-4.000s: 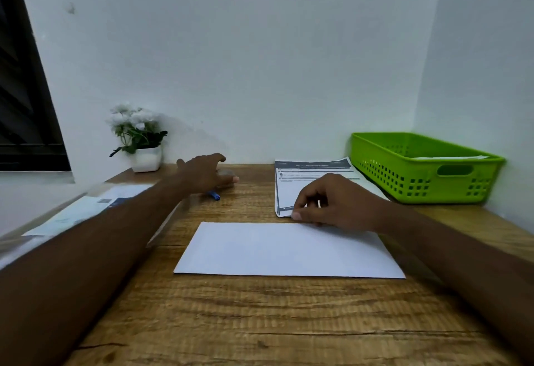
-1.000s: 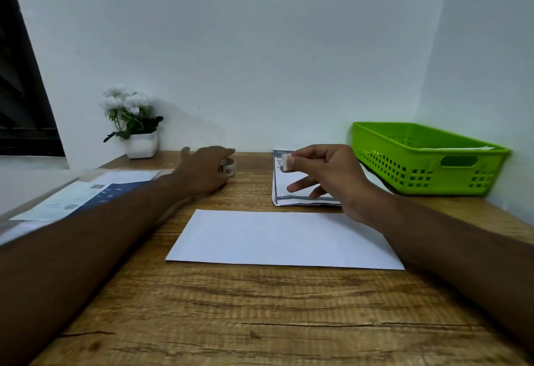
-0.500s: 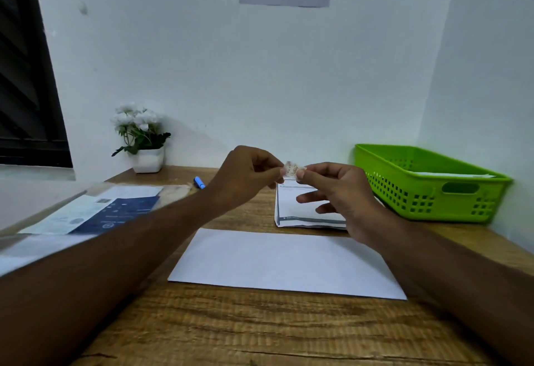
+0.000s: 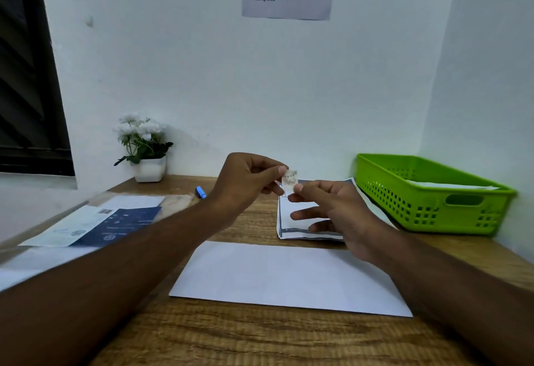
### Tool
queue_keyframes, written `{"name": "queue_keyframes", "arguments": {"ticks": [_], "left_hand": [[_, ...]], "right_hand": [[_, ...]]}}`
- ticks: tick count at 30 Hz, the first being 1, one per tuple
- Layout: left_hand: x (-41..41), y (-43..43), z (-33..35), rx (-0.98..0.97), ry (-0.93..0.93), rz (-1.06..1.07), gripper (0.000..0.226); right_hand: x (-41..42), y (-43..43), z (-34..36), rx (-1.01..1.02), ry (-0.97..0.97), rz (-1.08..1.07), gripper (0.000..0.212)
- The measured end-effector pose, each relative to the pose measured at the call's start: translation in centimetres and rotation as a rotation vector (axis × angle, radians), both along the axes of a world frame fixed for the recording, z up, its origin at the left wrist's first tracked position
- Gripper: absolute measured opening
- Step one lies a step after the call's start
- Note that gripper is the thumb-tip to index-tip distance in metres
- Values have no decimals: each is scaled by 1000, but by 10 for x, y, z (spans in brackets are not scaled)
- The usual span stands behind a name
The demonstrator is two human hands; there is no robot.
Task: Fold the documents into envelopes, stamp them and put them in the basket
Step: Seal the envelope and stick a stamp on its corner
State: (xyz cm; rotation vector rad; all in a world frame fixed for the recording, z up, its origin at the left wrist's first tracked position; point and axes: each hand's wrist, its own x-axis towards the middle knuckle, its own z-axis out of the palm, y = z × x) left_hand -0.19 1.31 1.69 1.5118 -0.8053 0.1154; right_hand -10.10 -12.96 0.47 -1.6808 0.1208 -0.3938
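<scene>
L hand [image 4: 245, 183] now up, pinching stamp [image 4: 289, 182] w/ R hand [image 4: 332, 209]; envelope [image 4: 289, 276] unmoved.

the document stack [image 4: 284, 225] is lying under the grip on the stamp [image 4: 289, 182], the envelope [image 4: 289, 276] nearer, the basket [image 4: 404, 201] to the right.

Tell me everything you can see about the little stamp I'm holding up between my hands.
The stamp is a small, pale, roughly square slip, paper by its look, printed with faint script too small to read. It is held upright in the air, face toward the camera, in front of the stack of documents. The left hand pinches its upper left edge; the right hand pinches its lower right corner. Nothing else touches it.
</scene>
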Motion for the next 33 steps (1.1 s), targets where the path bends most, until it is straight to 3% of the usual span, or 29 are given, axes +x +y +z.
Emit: {"name": "queue_keyframes", "arguments": {"ticks": [8,14,25,29,33], "left_hand": [[-7,4,11,-62,-47,-22,11],[-13,6,23,-134,-110,-68,11],[-19,4,18,-29,-219,-53,15],[-16,-1,9,125,-170,-52,28],[-22,-13,-14,470,-391,-43,11]], "right_hand": [[2,-2,3,67,-175,16,10],[1,-2,5,63,-262,43,9],[2,-8,10,-120,-394,-77,5],[2,-21,14,-73,-420,-178,7],[3,-32,14,-47,-418,-249,4]]}}
